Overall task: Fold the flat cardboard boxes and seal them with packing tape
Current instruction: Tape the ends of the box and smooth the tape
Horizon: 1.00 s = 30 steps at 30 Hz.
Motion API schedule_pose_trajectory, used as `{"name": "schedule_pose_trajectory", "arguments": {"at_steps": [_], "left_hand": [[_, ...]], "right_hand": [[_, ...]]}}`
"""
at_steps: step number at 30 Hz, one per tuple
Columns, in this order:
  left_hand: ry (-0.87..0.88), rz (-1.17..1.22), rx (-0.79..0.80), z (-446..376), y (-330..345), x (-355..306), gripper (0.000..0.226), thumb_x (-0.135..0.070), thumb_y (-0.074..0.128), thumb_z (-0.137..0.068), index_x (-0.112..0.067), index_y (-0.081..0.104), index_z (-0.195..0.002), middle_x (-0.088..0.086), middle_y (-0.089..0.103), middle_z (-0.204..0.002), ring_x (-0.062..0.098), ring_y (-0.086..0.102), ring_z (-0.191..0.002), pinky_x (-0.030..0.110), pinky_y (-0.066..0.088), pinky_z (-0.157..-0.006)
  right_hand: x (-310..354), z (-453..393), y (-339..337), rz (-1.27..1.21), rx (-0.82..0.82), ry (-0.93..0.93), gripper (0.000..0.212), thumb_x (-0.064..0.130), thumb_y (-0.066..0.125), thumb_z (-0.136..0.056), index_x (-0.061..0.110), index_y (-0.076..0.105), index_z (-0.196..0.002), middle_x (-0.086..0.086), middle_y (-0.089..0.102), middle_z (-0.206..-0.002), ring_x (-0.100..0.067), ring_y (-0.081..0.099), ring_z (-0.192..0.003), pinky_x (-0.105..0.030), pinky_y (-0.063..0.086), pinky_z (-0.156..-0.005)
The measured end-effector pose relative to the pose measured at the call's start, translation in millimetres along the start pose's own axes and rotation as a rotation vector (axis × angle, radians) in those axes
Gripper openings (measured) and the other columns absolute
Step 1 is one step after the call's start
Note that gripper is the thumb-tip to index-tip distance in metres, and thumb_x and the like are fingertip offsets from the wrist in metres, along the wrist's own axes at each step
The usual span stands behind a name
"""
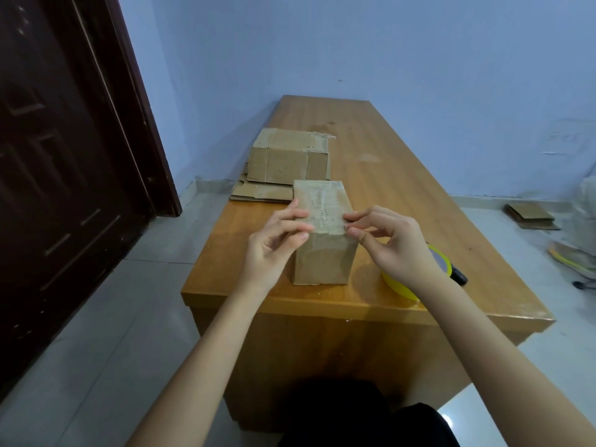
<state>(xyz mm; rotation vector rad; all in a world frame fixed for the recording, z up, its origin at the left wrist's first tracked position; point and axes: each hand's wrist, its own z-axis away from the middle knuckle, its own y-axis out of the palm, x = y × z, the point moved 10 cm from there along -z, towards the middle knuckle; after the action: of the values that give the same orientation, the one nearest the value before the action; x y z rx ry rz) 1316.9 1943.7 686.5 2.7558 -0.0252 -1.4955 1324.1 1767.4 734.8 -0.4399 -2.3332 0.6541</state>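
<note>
Cardboard box (pixel 322 240) stands upright near the table's (pixel 387 175) front edge, its top taped shut. Left hand (pixel 274 243) pinches its top left edge, while right hand (pixel 387 243) pinches the top right corner. Yellow tape roll (pixel 400 285) lies just right.

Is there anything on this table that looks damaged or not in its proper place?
Yes. The folded box at the back has a torn, ragged top edge near its right corner. The flat cardboard beneath it sticks out past the left edge of the table. More cardboard pieces lie on the floor.
</note>
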Motion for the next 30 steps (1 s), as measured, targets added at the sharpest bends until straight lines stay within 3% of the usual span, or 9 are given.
{"name": "schedule_pose_trajectory", "arguments": {"at_steps": [3, 6, 9, 11, 17, 19, 23, 27, 30], "left_hand": [[-0.023, -0.009, 0.026, 0.7, 2.3, -4.1, 0.017, -0.027, 0.061, -0.082, -0.024, 0.075, -0.091, -0.001, 0.061, -0.119, 0.008, 0.041, -0.132, 0.017, 0.044, -0.095], [-0.116, -0.020, 0.020, -2.7, 4.1, -6.8, 0.025, -0.041, 0.060, -0.076, -0.020, 0.074, -0.081, -0.006, 0.062, -0.118, 0.001, 0.044, -0.127, 0.014, 0.044, -0.093], [-0.194, -0.064, -0.102, -7.4, 4.1, -4.8, 0.017, -0.030, 0.068, -0.083, -0.021, 0.070, -0.068, -0.011, 0.064, -0.111, -0.002, 0.049, -0.120, 0.030, 0.043, -0.103], [-0.165, -0.111, -0.138, -7.7, 5.8, -4.0, 0.019, -0.017, 0.070, -0.082, -0.021, 0.065, -0.065, -0.010, 0.064, -0.110, 0.001, 0.049, -0.122, 0.035, 0.044, -0.103], [-0.030, -0.151, -0.066, 0.3, 10.0, -5.7, 0.012, -0.024, 0.068, -0.076, -0.017, 0.064, -0.085, -0.006, 0.058, -0.122, 0.003, 0.042, -0.130, 0.023, 0.046, -0.097], [-0.003, -0.180, -0.078, 3.2, 11.9, -6.3, 0.014, -0.027, 0.066, -0.079, -0.020, 0.062, -0.090, -0.007, 0.055, -0.127, 0.005, 0.039, -0.133, 0.027, 0.046, -0.100], [0.070, -0.153, -0.164, 12.8, 17.0, -0.1, 0.034, -0.029, 0.063, -0.087, -0.014, 0.053, -0.115, -0.001, 0.050, -0.136, 0.016, 0.037, -0.136, 0.048, 0.042, -0.104], [0.054, -0.111, -0.217, 16.9, 20.0, 4.0, 0.037, -0.033, 0.056, -0.090, -0.016, 0.048, -0.123, -0.003, 0.046, -0.140, 0.014, 0.036, -0.136, 0.048, 0.039, -0.107], [0.105, -0.222, -0.177, 15.9, 21.0, 0.4, 0.032, -0.034, 0.044, -0.096, -0.019, 0.046, -0.125, -0.005, 0.045, -0.140, 0.013, 0.036, -0.137, 0.044, 0.038, -0.109]], "right_hand": [[-8.0, 2.2, 0.7, -0.082, 0.072, 0.108, 0.016, 0.016, 0.059, -0.093, 0.011, 0.075, -0.092, 0.004, 0.070, -0.102, -0.002, 0.062, -0.103, -0.020, 0.053, -0.075], [-16.8, 3.9, -4.1, -0.204, 0.029, 0.260, 0.029, 0.023, 0.052, -0.096, 0.010, 0.076, -0.086, 0.003, 0.072, -0.095, -0.002, 0.065, -0.099, -0.024, 0.052, -0.084], [-12.8, 1.5, -11.4, -0.104, -0.077, 0.254, 0.019, 0.026, 0.067, -0.087, 0.015, 0.075, -0.073, 0.009, 0.072, -0.083, -0.002, 0.066, -0.085, -0.022, 0.052, -0.077], [-11.2, 5.2, -10.8, -0.104, -0.103, 0.232, 0.009, 0.023, 0.075, -0.080, 0.016, 0.074, -0.075, 0.012, 0.071, -0.086, -0.002, 0.066, -0.087, -0.023, 0.054, -0.079], [-13.1, 24.7, -2.9, -0.138, -0.163, 0.156, 0.004, 0.017, 0.068, -0.087, 0.020, 0.068, -0.089, 0.011, 0.068, -0.105, -0.009, 0.064, -0.104, -0.042, 0.052, -0.087], [-10.2, 27.8, 0.5, -0.105, -0.197, 0.143, 0.007, 0.025, 0.064, -0.087, 0.018, 0.064, -0.092, 0.010, 0.067, -0.106, -0.007, 0.061, -0.107, -0.039, 0.050, -0.087], [-5.6, 36.2, 17.3, -0.077, -0.307, 0.220, 0.036, 0.048, 0.067, -0.077, 0.021, 0.054, -0.098, 0.009, 0.061, -0.110, -0.007, 0.054, -0.109, -0.018, 0.041, -0.087], [-4.9, 43.2, 19.2, -0.063, -0.472, 0.225, 0.029, 0.040, 0.069, -0.079, 0.021, 0.059, -0.099, 0.011, 0.063, -0.113, -0.011, 0.051, -0.107, -0.017, 0.039, -0.088], [-11.0, 49.9, 15.4, -0.148, -0.516, 0.191, 0.017, 0.025, 0.066, -0.087, 0.022, 0.065, -0.104, 0.010, 0.064, -0.118, -0.013, 0.054, -0.110, -0.021, 0.040, -0.094]]}}
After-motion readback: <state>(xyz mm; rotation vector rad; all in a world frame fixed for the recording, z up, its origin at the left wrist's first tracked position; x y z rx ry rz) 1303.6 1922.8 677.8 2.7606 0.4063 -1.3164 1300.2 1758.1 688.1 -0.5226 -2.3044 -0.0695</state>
